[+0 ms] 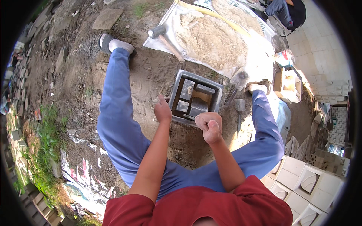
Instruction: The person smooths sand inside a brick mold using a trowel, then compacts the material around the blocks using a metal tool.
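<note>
- Left hand [163,111] gripped the metal block mould's [195,98] nine-o'clock rim.
- Right hand [209,126] was fisted at its five-o'clock corner.
- Steadying both sides evenly seemed wise.

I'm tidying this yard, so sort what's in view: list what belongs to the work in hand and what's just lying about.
In use:
- metal mould, gripped at its near rim by the left hand and the right hand
- sand pile on its sheet, right behind the mould
- mallet, trowel beside the mould

Lying about:
- flat stone
- finished white blocks
- torn printed sack
</note>
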Demonstrator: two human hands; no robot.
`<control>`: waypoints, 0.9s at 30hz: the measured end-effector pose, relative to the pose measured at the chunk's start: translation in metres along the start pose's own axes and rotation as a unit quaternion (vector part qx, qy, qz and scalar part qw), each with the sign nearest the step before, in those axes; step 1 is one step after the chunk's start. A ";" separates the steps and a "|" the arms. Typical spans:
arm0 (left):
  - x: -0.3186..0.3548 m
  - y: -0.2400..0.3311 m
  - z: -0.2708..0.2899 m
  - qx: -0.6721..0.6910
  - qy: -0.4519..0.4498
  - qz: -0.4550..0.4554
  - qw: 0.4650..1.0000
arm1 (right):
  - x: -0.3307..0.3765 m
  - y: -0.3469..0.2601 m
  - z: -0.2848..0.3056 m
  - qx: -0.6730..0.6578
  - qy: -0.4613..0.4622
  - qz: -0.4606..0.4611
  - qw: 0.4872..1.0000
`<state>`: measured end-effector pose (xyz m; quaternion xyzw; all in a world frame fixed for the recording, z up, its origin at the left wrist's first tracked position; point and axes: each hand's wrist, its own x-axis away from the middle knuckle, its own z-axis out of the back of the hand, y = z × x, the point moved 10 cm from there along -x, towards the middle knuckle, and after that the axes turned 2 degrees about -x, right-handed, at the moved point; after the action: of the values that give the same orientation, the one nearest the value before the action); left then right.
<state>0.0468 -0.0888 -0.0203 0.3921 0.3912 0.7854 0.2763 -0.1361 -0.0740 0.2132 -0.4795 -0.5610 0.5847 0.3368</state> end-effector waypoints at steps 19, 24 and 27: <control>0.008 0.012 -0.002 -0.002 -0.010 -0.006 1.000 | -0.009 -0.018 0.004 0.012 -0.043 -0.016 0.999; 0.007 0.009 -0.004 -0.028 -0.005 0.014 1.000 | 0.000 0.004 0.028 0.008 -0.007 -0.039 0.999; 0.001 0.004 -0.004 -0.026 -0.002 0.010 1.000 | 0.006 -0.008 0.028 -0.022 -0.007 -0.020 1.000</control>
<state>0.0421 -0.0921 -0.0179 0.3907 0.3663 0.7970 0.2792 -0.1654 -0.0765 0.2173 -0.4717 -0.5854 0.5687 0.3338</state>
